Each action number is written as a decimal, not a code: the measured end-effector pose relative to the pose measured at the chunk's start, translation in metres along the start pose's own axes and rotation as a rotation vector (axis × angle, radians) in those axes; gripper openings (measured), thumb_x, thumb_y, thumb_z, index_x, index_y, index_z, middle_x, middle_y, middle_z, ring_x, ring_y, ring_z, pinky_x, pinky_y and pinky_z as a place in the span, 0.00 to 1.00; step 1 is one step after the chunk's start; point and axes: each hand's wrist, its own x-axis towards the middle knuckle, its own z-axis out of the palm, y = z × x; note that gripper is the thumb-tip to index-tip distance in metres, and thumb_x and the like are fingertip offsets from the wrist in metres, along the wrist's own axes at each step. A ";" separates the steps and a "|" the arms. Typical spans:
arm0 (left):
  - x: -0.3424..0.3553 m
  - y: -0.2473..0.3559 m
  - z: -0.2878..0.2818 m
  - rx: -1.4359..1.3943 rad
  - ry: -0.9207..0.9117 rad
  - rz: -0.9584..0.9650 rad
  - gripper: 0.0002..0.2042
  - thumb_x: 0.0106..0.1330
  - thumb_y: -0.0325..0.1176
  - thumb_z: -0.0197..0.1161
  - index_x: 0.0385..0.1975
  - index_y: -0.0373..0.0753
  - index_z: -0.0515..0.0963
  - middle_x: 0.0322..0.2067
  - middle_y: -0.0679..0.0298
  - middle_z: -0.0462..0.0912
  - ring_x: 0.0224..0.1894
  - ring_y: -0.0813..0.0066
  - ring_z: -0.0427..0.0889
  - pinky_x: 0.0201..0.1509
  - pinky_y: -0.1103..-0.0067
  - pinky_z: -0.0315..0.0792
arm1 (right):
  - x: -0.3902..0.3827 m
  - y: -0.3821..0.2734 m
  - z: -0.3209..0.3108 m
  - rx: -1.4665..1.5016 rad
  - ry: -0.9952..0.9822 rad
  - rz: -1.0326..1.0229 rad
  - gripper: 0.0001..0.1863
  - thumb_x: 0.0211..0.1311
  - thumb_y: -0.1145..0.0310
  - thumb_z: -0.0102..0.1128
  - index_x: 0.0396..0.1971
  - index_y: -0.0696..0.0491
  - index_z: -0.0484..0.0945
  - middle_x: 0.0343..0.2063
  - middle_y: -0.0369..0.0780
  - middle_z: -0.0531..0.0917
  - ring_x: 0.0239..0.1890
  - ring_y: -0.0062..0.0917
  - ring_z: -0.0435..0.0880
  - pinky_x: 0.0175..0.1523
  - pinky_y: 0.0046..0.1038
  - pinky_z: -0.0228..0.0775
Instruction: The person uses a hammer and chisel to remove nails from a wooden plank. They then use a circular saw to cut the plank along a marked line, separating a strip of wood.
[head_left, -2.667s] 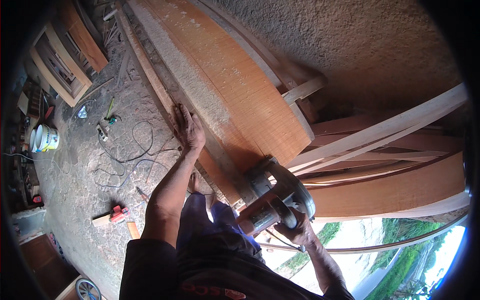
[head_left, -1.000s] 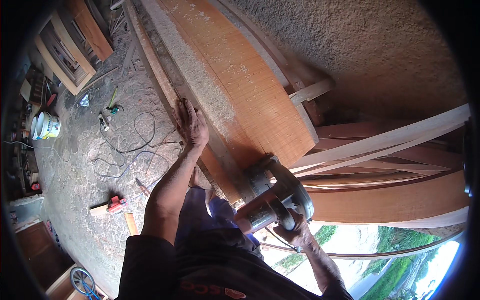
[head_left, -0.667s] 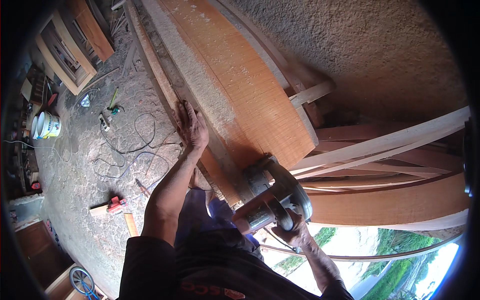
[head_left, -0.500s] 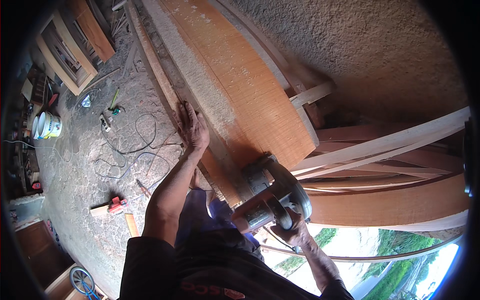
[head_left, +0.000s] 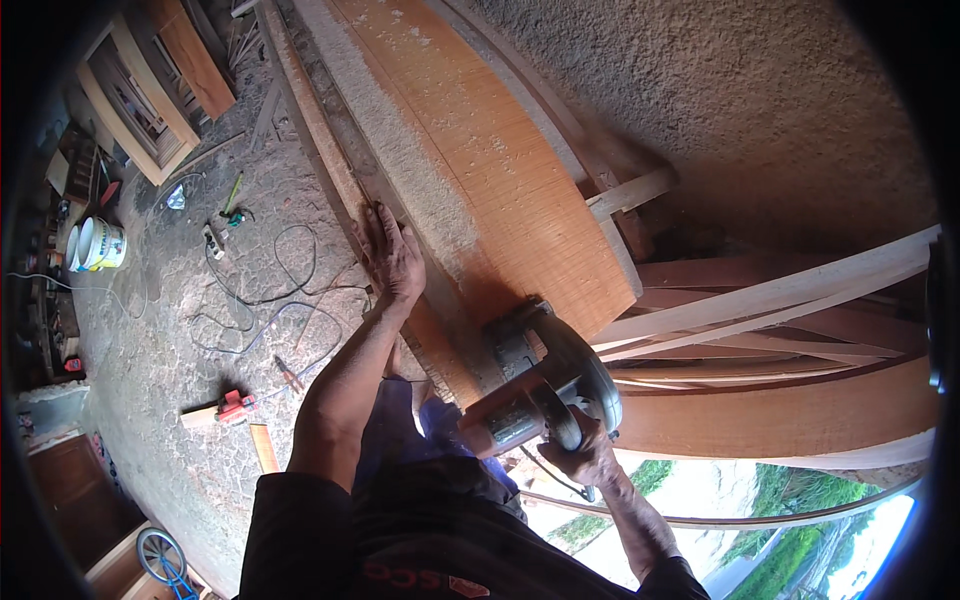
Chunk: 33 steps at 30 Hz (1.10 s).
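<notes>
A dark, dusty circular saw (head_left: 574, 365) sits at the near end of a wide orange-brown board (head_left: 490, 170). My right hand (head_left: 588, 455) is wrapped round its rear handle. The saw's blade is hidden from me. Farther up on the left, my left hand (head_left: 398, 262) lies with stretched fingers on a narrow wooden strip (head_left: 320, 130) running along the board's left side. Its thumb is not clearly visible. A thick band of pale sawdust (head_left: 420, 180) covers the board's left part, and a thin dark line runs lengthwise beside it.
Curved planks (head_left: 760, 405) are stacked at right, near a rough wall (head_left: 720, 110). On the floor at left lie a cable (head_left: 265, 300), a red power tool (head_left: 235, 405) and pliers (head_left: 288, 372). White buckets (head_left: 100, 245) and wooden frames (head_left: 135, 90) stand farther off.
The view has shifted slightly, so most things sit a little lower and to the right. My left hand stays on the strip and my right hand keeps its hold on the saw.
</notes>
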 end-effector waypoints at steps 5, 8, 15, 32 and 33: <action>-0.001 0.001 -0.001 -0.011 0.018 0.006 0.32 0.79 0.40 0.48 0.76 0.30 0.52 0.77 0.39 0.50 0.80 0.39 0.44 0.83 0.53 0.43 | 0.008 -0.001 0.002 -0.029 -0.003 -0.023 0.21 0.54 0.68 0.75 0.47 0.55 0.80 0.29 0.41 0.85 0.33 0.28 0.85 0.41 0.33 0.77; -0.002 0.001 0.000 -0.019 -0.005 -0.017 0.32 0.79 0.41 0.49 0.77 0.33 0.51 0.78 0.41 0.49 0.80 0.38 0.45 0.82 0.53 0.44 | 0.012 -0.004 0.003 -0.032 0.008 -0.028 0.21 0.54 0.67 0.75 0.47 0.55 0.80 0.30 0.41 0.85 0.33 0.28 0.85 0.41 0.33 0.77; -0.003 -0.001 0.002 -0.046 -0.006 -0.040 0.33 0.79 0.42 0.49 0.79 0.38 0.49 0.79 0.45 0.48 0.80 0.36 0.44 0.81 0.52 0.46 | 0.021 -0.007 0.006 0.005 0.014 -0.030 0.20 0.55 0.67 0.75 0.47 0.55 0.80 0.29 0.40 0.85 0.33 0.27 0.85 0.42 0.32 0.78; -0.003 -0.006 0.007 -0.127 0.104 0.059 0.31 0.79 0.39 0.50 0.77 0.31 0.54 0.76 0.38 0.53 0.78 0.32 0.49 0.80 0.47 0.44 | 0.047 -0.021 0.007 0.037 0.010 -0.080 0.16 0.56 0.69 0.72 0.43 0.54 0.79 0.27 0.38 0.83 0.30 0.23 0.81 0.39 0.31 0.75; -0.002 -0.007 0.006 -0.148 0.128 0.091 0.31 0.79 0.38 0.50 0.76 0.30 0.54 0.75 0.36 0.54 0.78 0.33 0.50 0.80 0.47 0.44 | 0.048 -0.022 0.007 0.034 0.007 -0.072 0.16 0.56 0.69 0.71 0.44 0.54 0.79 0.27 0.38 0.83 0.30 0.23 0.81 0.39 0.31 0.75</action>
